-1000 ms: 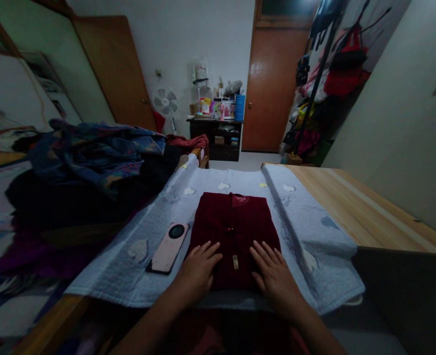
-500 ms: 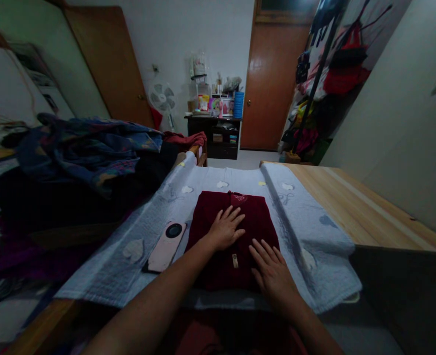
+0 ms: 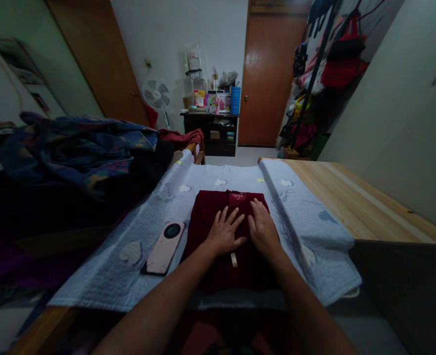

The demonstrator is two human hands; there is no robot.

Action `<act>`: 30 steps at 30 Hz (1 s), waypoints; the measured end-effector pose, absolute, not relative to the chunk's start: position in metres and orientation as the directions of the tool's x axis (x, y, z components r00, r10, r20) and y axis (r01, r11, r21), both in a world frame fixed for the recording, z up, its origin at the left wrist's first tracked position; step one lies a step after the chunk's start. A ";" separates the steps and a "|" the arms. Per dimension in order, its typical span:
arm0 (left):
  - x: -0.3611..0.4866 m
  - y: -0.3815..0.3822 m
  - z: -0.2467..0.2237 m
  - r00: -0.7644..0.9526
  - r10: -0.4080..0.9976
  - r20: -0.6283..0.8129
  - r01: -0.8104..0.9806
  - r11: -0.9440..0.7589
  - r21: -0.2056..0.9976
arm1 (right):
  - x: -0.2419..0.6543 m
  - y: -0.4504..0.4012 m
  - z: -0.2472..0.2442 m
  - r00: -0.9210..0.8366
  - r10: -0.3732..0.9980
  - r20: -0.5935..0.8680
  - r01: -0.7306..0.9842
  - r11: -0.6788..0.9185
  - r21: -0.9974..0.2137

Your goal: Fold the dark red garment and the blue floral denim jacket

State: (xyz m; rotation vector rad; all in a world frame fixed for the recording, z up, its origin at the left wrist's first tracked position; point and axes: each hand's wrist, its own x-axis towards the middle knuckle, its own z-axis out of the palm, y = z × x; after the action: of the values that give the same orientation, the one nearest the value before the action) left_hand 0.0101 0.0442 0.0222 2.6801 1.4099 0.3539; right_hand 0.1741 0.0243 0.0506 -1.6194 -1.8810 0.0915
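A dark red garment, folded into a neat rectangle, lies flat in front of me with its collar end away from me. A small pale tag shows near its middle. My left hand rests on the garment's centre, palm down with fingers spread. Upon its right side lies my right hand, fingers stretched toward the collar. Neither hand grips anything. Under the garment spreads a light blue quilted cloth with pale heart and cloud patterns.
A pink phone lies face down on the cloth, left of the garment. Heaped clothes fill the left side. A wooden board runs along the right. Behind stand a dark cabinet, a fan and a door.
My right hand has slid forward from the garment's lower right to its upper right. The left hand stays at the centre, its fingers slightly more spread. The view has shifted a little.
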 end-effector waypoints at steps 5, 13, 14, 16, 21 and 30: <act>0.011 0.045 0.013 0.530 0.831 0.168 0.815 -0.554 0.171 | 0.163 0.020 0.011 -0.074 0.978 0.193 0.955 0.125 -0.267; 0.012 0.045 0.009 0.502 0.841 0.202 0.835 -0.532 0.142 | 0.181 0.013 0.014 -0.059 0.997 0.058 0.975 0.071 -0.212; 0.012 0.045 0.008 0.502 0.840 0.205 0.834 -0.533 0.142 | 0.184 0.012 0.014 -0.051 0.998 0.046 0.976 0.059 -0.210; 0.012 0.045 0.007 0.504 0.837 0.213 0.832 -0.537 0.141 | 0.189 0.010 0.014 -0.045 0.999 0.022 0.977 0.049 -0.206; 0.013 0.044 0.008 0.505 0.838 0.207 0.831 -0.537 0.144 | 0.202 0.027 0.042 -0.057 0.991 -0.120 0.977 0.031 -0.211; 0.012 0.044 0.010 0.501 0.845 0.187 0.824 -0.532 0.196 | 0.158 0.106 0.085 0.070 0.967 0.246 0.941 0.018 -0.337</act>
State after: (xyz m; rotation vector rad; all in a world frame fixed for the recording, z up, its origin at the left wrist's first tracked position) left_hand 0.0121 0.0440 0.0099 2.6511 1.4765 0.3992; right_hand 0.1579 0.1058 0.0852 -1.9453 -1.8929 0.0841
